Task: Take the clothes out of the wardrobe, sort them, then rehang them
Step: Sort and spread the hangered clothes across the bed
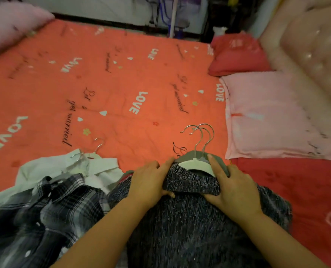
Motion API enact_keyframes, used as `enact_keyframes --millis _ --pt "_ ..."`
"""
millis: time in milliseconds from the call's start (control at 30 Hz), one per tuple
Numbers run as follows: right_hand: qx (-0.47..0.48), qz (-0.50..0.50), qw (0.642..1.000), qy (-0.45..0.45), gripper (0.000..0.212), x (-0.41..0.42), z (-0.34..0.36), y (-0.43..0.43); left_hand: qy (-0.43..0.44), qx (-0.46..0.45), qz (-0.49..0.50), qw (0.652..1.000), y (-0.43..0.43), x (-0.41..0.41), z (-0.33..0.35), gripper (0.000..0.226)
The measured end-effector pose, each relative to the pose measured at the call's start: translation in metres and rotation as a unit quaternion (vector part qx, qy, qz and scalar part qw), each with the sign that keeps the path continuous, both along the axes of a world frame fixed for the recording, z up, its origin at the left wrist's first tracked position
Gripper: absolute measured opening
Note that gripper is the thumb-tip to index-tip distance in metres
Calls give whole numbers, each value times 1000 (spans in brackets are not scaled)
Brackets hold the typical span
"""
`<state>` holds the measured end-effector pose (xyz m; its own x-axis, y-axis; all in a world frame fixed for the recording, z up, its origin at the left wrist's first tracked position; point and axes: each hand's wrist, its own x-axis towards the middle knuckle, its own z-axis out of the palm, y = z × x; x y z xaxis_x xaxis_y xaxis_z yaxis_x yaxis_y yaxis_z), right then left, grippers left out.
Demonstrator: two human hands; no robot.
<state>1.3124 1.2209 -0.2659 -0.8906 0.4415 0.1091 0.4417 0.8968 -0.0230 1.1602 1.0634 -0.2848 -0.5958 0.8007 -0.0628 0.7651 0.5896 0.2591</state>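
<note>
Head view: the bed sheet (122, 84) is printed with "LOVE" in white, repeated, and with black script that appears to read "Let's get married". Three garments lie along the bed's near edge:
- one white shirt (50, 169)
- one dark plaid shirt (44, 209) at the near left corner
- one speckled knit sweater (189, 219) at mid-edge

Three metal hooks (200, 136) rise together above the sweater's neck, and a single hook (99, 144) shows at the white shirt. The left hand (151, 180) and the right hand (234, 188) both grasp the sweater's folded collar. The right thumb is extended against a white hanger (197, 164).
</note>
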Motion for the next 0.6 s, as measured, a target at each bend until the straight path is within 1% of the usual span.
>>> enact_keyframes --millis 167,333,467,600 --pt "29 11 998 57 111 15 98 -14 47 38 -5 998 -20 17 102 101" --pt "64 45 990 117 113 24 187 -37 89 65 29 993 -53 34 197 100" --pt "81 112 972 187 115 17 247 -61 144 84 74 983 -94 45 265 99" --pt "94 176 946 256 109 3 297 -99 188 96 138 968 -145 53 320 100"
